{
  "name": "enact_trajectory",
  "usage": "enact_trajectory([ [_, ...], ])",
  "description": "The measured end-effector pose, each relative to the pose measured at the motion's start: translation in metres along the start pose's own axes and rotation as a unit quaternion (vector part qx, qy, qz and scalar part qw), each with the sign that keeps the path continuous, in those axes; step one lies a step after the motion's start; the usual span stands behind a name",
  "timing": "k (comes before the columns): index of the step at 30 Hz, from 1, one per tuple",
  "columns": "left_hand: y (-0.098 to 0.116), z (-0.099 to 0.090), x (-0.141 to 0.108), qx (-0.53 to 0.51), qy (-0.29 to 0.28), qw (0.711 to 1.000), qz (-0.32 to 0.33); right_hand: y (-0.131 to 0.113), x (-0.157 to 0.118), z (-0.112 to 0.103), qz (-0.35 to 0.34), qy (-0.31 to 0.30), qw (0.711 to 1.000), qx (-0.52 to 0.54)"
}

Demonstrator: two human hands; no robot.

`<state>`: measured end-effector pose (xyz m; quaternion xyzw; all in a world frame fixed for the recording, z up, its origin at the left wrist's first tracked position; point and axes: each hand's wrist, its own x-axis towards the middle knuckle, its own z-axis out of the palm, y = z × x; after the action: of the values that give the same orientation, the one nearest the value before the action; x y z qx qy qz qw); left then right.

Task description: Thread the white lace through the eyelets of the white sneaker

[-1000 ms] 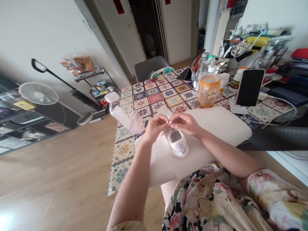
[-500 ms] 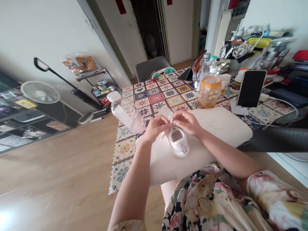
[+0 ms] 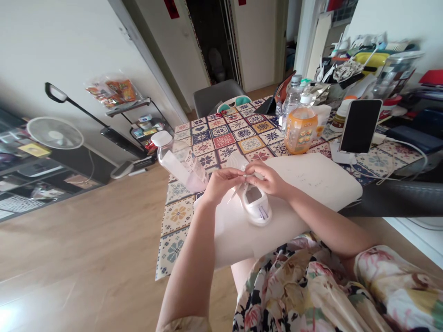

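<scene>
A white shoe [image 3: 259, 212] sits on a white mat [image 3: 321, 182] in front of me, its heel with purple marks turned toward me. Above its front, my left hand [image 3: 222, 184] is closed in a pinch on the white shoelace [image 3: 232, 193], one end of which dangles at the shoe's left side. From the other side my right hand [image 3: 268, 180] pinches the lace too, its fingertips meeting those of the left. The exact loop or knot between the fingers is too small to make out. Both hands partly cover the toe.
A clear jar with a white lid [image 3: 183, 161] stands left of the mat. To the right are an orange-liquid bottle [image 3: 299, 131], a clear bottle [image 3: 292, 99] and a phone on a stand [image 3: 360, 127]. Red scissors [image 3: 224, 113] lie at the far table edge.
My fingertips have come closer together over the shoe, and my right hand has lowered slightly with its fingers more bent. The shoe stays in place.
</scene>
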<state>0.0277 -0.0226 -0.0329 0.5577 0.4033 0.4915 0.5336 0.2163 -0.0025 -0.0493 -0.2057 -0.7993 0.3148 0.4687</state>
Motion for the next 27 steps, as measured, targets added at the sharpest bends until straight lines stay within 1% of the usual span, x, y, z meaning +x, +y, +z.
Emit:
enact_trajectory([
  [5,0.0025,0.0004,-0.0005,-0.002,-0.006,1.000,-0.006,0.0001,-0.0003,-0.0011,0.038,-0.022,0.998,0.047],
  [8,0.0039,0.0020,-0.0015,-0.022,-0.013,0.999,-0.019,0.0005,-0.0010,-0.0021,0.032,-0.028,0.998,0.044],
  [10,0.0044,0.0034,-0.0019,-0.044,-0.021,0.998,-0.032,0.0003,-0.0018,-0.0024,0.013,-0.027,1.000,0.011],
  [12,0.0048,0.0048,-0.0019,-0.065,-0.025,0.996,-0.048,-0.0005,-0.0024,-0.0020,-0.015,-0.007,0.999,-0.035],
  [15,0.0050,0.0061,-0.0013,-0.089,-0.021,0.994,-0.068,-0.0023,-0.0019,-0.0006,-0.085,0.033,0.993,-0.082],
  [17,0.0049,0.0064,-0.0006,-0.095,-0.023,0.992,-0.075,-0.0036,-0.0008,0.0004,-0.134,0.045,0.985,-0.095],
  [19,0.0046,0.0060,0.0001,-0.096,-0.025,0.992,-0.079,-0.0048,0.0006,0.0011,-0.162,0.053,0.979,-0.110],
  [23,0.0030,0.0026,0.0019,-0.102,-0.013,0.991,-0.084,-0.0073,0.0019,0.0000,-0.173,0.068,0.976,-0.117],
  [25,0.0010,0.0000,0.0033,-0.097,0.003,0.992,-0.081,-0.0086,0.0013,-0.0026,-0.174,0.057,0.979,-0.086],
  [27,-0.0019,-0.0025,0.0049,-0.076,0.026,0.995,-0.064,-0.0094,-0.0005,-0.0059,-0.163,0.029,0.985,-0.045],
])
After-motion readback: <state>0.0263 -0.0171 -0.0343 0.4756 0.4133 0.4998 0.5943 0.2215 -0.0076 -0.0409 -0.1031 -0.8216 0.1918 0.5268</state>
